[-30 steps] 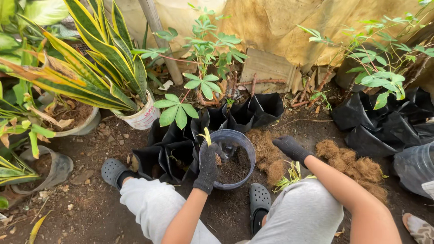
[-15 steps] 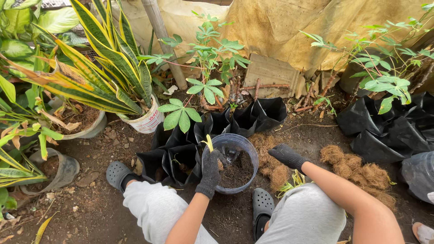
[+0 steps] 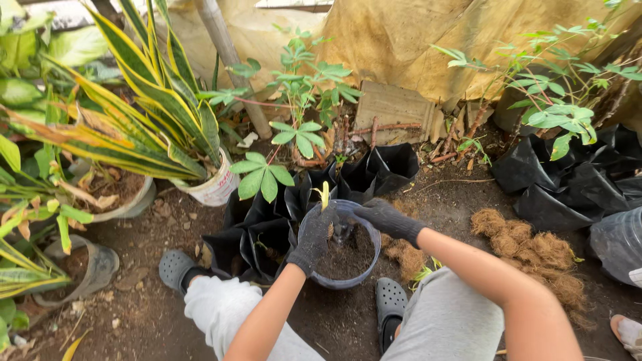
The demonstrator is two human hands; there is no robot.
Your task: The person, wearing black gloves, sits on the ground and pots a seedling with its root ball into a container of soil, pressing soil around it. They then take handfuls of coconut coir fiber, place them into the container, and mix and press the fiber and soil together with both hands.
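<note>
A clear plastic pot (image 3: pixel 334 279) half filled with dark soil stands on the ground between my feet. My left hand (image 3: pixel 314 235), in a dark knit glove, is shut on a small yellow-green plant cutting (image 3: pixel 324 194) held upright at the pot's left rim. My right hand (image 3: pixel 384 219), also gloved, reaches over the pot's far right rim with its fingers near the soil; I cannot tell whether it holds anything.
Black nursery bags (image 3: pixel 257 234) stand left of and behind the pot, more black bags (image 3: pixel 568 180) at the right. Brown coconut fibre (image 3: pixel 535 244) lies at the right. A striped snake plant in a white pot (image 3: pixel 214 190) stands left. Grey clogs (image 3: pixel 175 267) are on my feet.
My right hand has come from the fibre pile on the right over to the pot's rim. My left hand keeps the cutting upright in the pot.
</note>
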